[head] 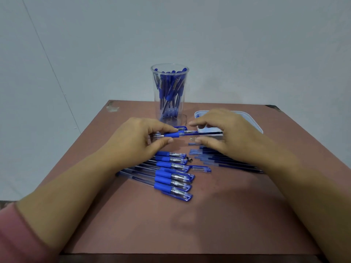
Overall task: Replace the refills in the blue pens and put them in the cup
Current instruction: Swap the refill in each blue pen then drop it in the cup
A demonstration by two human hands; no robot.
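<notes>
- My left hand (133, 139) pinches the blue pen (171, 134) at its rubber grip, above the desk's (209, 215) middle.
- My right hand (228, 133) arches over the refill (207, 133) poking out; whether it grips, I cannot tell.
- Risk: a skewed push could bend the refill, or my wrist could sweep the spare refills (224, 160) rightward.
- The cup (153, 76) stands close, by the far edge; open room lies toward the near edge.

**penfan22:** so how are your hands sitting?

**me:** both forearms stretched forward, palms down, hands close together but not touching. My left hand (136, 137) pinches a pen (171, 134), index on top, thumb underneath. My right hand (224, 133) arches over, index and thumb tips apart, pointing at the left one. Too blurry to say if it's actually gripping anything tbh.
</notes>
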